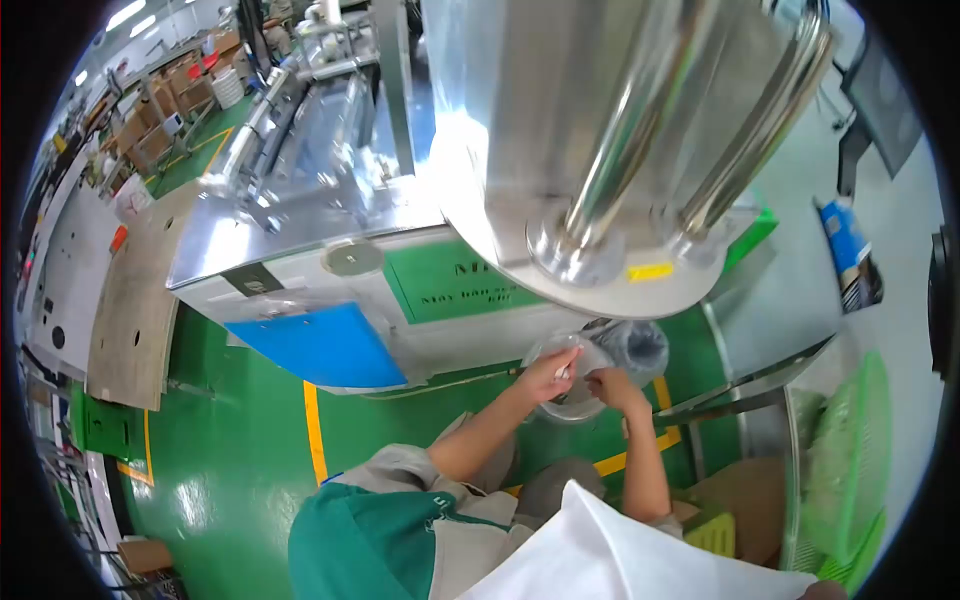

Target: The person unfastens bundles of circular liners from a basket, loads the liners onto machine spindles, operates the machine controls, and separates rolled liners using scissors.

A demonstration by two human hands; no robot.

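My left hand (549,376) has its fingers curled round a small whitish item too small to name, over a round clear plastic-lined container (572,408). Close by on the right, my right hand (616,388) is held with its fingers pressed together near the container's rim; what they hold, if anything, cannot be made out. Behind my hands stands a grey translucent roll or bin (640,347). Above them hangs the round metal plate of a machine (600,292) with two shiny steel tubes.
A blue clipboard (318,345) hangs on the machine's white front beside a green label (450,283). To the right are a metal rack bar (735,400) and a green basket (850,460). A perforated board (135,300) stands at the left.
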